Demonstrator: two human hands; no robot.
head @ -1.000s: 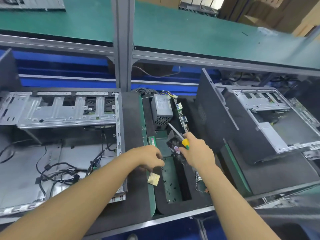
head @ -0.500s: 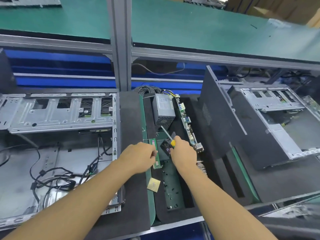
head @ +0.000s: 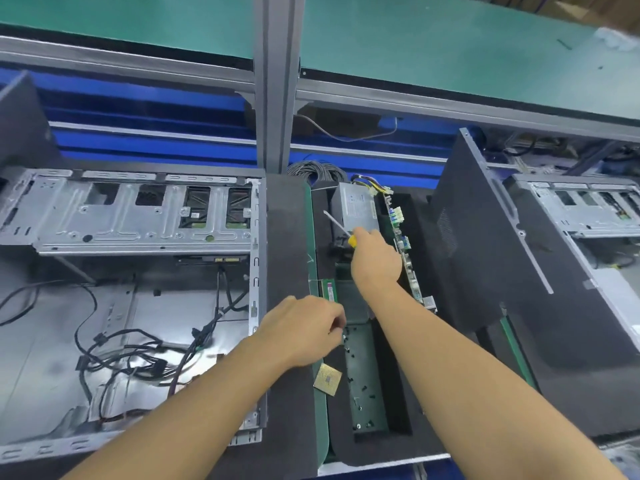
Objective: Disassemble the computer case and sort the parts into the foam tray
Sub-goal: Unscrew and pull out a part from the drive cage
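Right hand [head: 375,259] first: fingers wrapped tight round the yellow-handled screwdriver [head: 350,240], its shaft poking up and to the left, over the far end of the foam tray [head: 349,448]. Left hand [head: 304,329] now: fingers curled in, thumb against them. Can't tell whether they pinch anything. It sits at the tray's left edge, right beside the screw compartment [head: 365,386], which has small dark screws scattered in it. Just beyond that hand, a green memory stick [head: 329,289] stands in its slot. Nearer the body, a gold processor chip [head: 327,379] lies on the tray's left rim. Past the right hand, the grey power supply [head: 356,209] sits in the far compartment, with the motherboard [head: 403,244] on edge along the right-hand slot. Out to the left is the open computer case [head: 138,216], with loose cables [head: 138,355] on its floor. Out to the right is a second case [head: 581,213].
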